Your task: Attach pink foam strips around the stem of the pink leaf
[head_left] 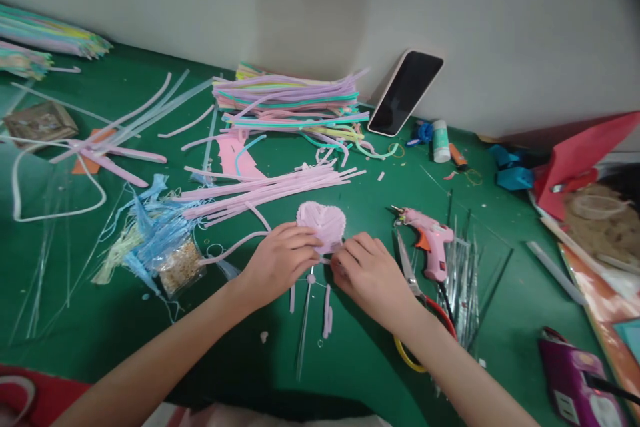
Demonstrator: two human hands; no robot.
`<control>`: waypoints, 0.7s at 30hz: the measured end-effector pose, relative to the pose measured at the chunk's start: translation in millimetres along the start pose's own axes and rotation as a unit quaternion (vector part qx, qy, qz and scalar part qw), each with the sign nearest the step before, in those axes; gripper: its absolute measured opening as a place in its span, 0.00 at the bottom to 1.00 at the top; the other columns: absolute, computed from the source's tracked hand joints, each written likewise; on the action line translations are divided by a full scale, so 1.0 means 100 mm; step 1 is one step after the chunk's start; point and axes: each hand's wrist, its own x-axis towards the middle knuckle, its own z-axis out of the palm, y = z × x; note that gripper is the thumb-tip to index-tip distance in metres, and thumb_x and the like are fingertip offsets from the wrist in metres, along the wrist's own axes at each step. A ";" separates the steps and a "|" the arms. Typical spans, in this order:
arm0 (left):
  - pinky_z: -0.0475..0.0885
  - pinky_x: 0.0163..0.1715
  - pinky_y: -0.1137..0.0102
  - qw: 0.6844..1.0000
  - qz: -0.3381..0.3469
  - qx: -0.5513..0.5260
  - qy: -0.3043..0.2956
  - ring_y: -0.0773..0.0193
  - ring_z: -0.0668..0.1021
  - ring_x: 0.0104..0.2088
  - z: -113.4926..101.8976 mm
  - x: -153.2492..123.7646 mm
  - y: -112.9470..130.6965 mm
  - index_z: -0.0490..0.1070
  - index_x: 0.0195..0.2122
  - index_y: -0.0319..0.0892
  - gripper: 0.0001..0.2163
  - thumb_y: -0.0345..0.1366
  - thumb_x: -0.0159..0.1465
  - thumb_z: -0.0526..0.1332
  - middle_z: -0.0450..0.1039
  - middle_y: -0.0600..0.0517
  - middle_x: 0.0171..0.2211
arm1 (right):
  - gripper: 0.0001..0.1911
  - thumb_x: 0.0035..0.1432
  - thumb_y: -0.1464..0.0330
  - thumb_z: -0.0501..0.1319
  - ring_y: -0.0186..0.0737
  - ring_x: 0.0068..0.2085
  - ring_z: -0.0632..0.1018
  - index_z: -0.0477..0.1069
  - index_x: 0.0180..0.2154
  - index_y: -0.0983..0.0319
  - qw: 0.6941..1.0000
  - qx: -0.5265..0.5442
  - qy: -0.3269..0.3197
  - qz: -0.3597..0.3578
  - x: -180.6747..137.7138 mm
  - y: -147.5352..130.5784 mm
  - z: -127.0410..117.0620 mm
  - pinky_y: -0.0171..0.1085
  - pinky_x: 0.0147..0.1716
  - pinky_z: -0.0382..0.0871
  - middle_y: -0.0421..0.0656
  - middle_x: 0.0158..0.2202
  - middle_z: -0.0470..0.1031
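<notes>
A lilac fuzzy heart (pixel 327 221) made of pipe cleaner lies flat on the green table in front of me. My left hand (pixel 287 253) closes over the heart's lower left side, its fingertips pressed on it. At the lower right, my right hand (pixel 364 265) has its fingers curled together at the heart's edge, pinching a lilac pipe cleaner (pixel 324 259) that shows between the hands. A long pipe cleaner end (pixel 235 245) trails out to the left. Just below lie a small lilac bead-like piece (pixel 311 278) on clear strands and short pipe cleaner bits (pixel 327 312).
A pink glue gun (pixel 430 240) and scissors (pixel 407 267) lie right of my hands, by silvery strips (pixel 461 287). Pipe cleaner bundles (pixel 295 97) and a leaning phone (pixel 407 93) stand behind. Blue tassels (pixel 150 220) and a bag of beads (pixel 181 267) sit left.
</notes>
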 end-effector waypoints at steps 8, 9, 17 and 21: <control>0.63 0.58 0.60 0.999 -0.032 -0.024 -0.008 0.61 0.74 0.53 -0.34 -0.02 -0.09 0.74 0.45 0.45 0.09 0.35 0.67 0.57 0.77 0.52 0.49 | 0.09 0.63 0.73 0.55 0.44 0.35 0.70 0.71 0.31 0.66 0.999 -0.031 -0.005 0.015 -0.41 0.28 -0.18 0.42 0.36 0.65 0.47 0.30 0.71; 0.65 0.57 0.61 0.999 -0.051 -0.016 0.010 0.61 0.73 0.54 -0.46 -0.04 -0.09 0.73 0.48 0.44 0.11 0.35 0.67 0.57 0.76 0.51 0.49 | 0.08 0.63 0.73 0.55 0.45 0.36 0.71 0.72 0.34 0.66 0.999 -0.028 -0.008 0.021 -0.46 0.30 -0.20 0.43 0.37 0.65 0.48 0.31 0.72; 0.67 0.50 0.59 0.991 -0.087 0.087 -0.061 0.56 0.72 0.49 -0.69 -0.20 -0.02 0.72 0.46 0.45 0.11 0.39 0.64 0.61 0.72 0.49 0.47 | 0.09 0.62 0.71 0.58 0.48 0.44 0.71 0.72 0.44 0.60 0.993 0.095 0.029 0.062 -0.26 0.11 -0.18 0.48 0.43 0.68 0.49 0.41 0.73; 0.67 0.43 0.60 0.984 -0.076 0.130 -0.095 0.57 0.72 0.42 -0.52 -0.19 -0.07 0.72 0.42 0.42 0.06 0.34 0.67 0.57 0.73 0.48 0.38 | 0.09 0.60 0.69 0.61 0.49 0.48 0.70 0.73 0.44 0.59 0.987 0.153 0.020 0.054 -0.05 0.00 -0.05 0.47 0.44 0.69 0.49 0.45 0.73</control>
